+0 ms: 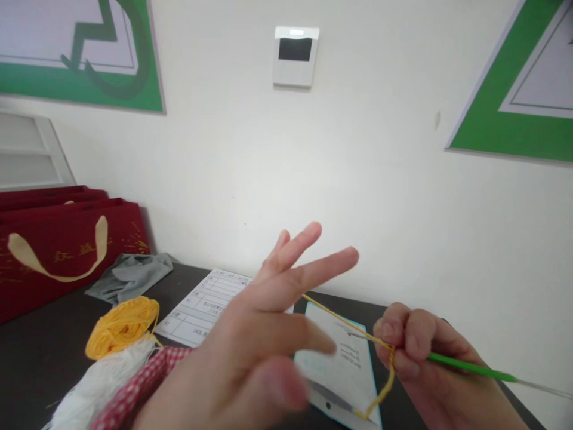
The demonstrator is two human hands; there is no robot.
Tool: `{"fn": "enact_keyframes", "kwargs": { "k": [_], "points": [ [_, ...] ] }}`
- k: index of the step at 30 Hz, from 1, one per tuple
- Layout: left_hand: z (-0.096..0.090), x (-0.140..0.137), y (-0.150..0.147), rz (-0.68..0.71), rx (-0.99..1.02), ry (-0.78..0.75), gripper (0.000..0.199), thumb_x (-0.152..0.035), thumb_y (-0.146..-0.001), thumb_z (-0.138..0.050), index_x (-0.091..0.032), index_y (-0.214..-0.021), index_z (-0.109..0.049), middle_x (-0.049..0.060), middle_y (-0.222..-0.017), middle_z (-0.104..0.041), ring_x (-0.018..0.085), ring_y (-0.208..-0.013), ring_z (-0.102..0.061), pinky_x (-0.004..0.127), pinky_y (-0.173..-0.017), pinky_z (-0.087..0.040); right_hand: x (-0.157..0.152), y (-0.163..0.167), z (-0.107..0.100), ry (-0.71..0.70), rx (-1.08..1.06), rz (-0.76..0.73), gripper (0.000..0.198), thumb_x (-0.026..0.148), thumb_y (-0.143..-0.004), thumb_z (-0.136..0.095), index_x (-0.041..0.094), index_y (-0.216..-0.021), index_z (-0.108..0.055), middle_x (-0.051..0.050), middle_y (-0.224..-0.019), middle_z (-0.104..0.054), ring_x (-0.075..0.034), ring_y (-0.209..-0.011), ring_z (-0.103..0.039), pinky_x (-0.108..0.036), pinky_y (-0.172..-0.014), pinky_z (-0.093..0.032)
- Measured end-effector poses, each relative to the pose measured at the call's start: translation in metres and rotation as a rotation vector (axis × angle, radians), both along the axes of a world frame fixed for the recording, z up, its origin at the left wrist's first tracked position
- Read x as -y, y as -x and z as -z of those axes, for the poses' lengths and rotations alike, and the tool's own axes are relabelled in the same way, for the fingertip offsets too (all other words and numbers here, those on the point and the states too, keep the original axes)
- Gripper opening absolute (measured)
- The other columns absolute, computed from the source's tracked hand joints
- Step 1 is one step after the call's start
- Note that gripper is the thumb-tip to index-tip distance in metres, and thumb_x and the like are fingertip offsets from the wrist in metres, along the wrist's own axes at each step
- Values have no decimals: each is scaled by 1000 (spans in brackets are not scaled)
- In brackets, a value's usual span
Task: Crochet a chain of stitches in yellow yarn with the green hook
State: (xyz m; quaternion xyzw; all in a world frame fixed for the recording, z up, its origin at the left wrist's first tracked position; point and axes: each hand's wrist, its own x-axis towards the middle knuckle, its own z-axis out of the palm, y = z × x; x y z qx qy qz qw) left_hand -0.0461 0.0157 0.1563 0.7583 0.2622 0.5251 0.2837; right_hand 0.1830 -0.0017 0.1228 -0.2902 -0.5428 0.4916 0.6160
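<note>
My right hand (430, 352) pinches a crochet hook (474, 366) by its green handle; its thin metal end points out to the right. At those fingertips hangs a short crocheted strand of yellow yarn (385, 391). A taut length of this yarn runs leftward from there and passes behind my left hand (268, 316). The left fingers are spread wide, with the thumb and index finger apart and blurred. Whether the yarn loops round a left finger is hidden. Left of that hand, a ball of yellow yarn (123, 325) lies beside white yarn (105, 382).
A printed form (188, 316) and a white sheet with a blue edge (340, 340) lie on the dark table (27, 358). Red gift bags (54, 251), a grey cloth (134, 276) and red checked fabric (134, 382) are at left. A white wall (358, 179) rises behind.
</note>
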Motion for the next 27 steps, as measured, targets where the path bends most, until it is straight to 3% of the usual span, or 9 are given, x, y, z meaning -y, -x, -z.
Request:
{"fn": "enact_keyframes", "kwargs": {
  "k": [2,4,6,8,13,17,21,24,27],
  "points": [
    [5,0,-10,37,-184,-100,28,-44,-95,-58,-27,-101,-80,1,-154,-50,31,-152,-23,46,-125,-9,1,3,0,-110,42,72,17,21,-75,-84,26,-66,-71,3,-74,-69,-12,-63,-67,-18,-59,-59],
    [12,0,-23,31,-201,-47,36,-37,-99,-50,-20,-119,-74,10,-155,-48,28,-149,-30,42,-123,-20,2,3,2,-222,93,128,14,22,-78,-82,27,-70,-72,2,-77,-70,-12,-66,-69,-18,-61,-60],
    [18,1,-35,47,-49,125,45,-43,-96,-55,-16,-131,-66,16,-142,-58,28,-136,-47,40,-114,-36,3,2,7,-322,147,175,11,21,-83,-78,27,-76,-72,1,-84,-70,-12,-73,-70,-16,-67,-61],
    [22,2,-44,100,119,329,56,-45,-86,-68,-16,-135,-63,13,-118,-68,27,-115,-60,41,-104,-45,4,2,14,-408,201,223,9,18,-87,-74,26,-83,-73,0,-90,-68,-11,-80,-70,-14,-74,-60],
    [26,3,-58,323,431,698,74,-28,-71,-84,-16,-138,-58,1,-83,-67,16,-81,-62,34,-87,-50,4,9,27,-577,273,399,14,8,-88,-69,22,-88,-72,-4,-94,-66,-13,-84,-69,-17,-74,-60],
    [34,-3,-66,421,601,774,74,-21,-64,-90,-18,-132,-62,-3,-77,-67,10,-73,-61,27,-78,-48,2,14,31,-615,269,516,16,5,-85,-70,22,-84,-71,-6,-90,-67,-16,-80,-68,-20,-65,-61],
    [34,-6,-67,477,703,867,72,-13,-55,-93,-17,-123,-68,-4,-72,-69,10,-70,-62,26,-74,-47,1,16,31,-624,302,526,22,1,-83,-68,22,-87,-71,-4,-93,-66,-13,-85,-67,-17,-74,-59],
    [25,-3,-65,442,717,972,77,-9,-49,-94,-14,-121,-67,-3,-70,-69,12,-69,-62,28,-74,-47,4,22,32,-616,334,534,23,2,-85,-66,23,-91,-71,-3,-96,-66,-13,-87,-67,-15,-76,-58],
    [17,0,-64,356,713,981,81,-11,-51,-92,-10,-126,-64,-2,-71,-69,13,-71,-60,29,-76,-46,8,28,36,-577,353,555,16,13,-93,-63,23,-100,-72,-5,-104,-65,-13,-93,-66,-14,-76,-57]
  ]
}}
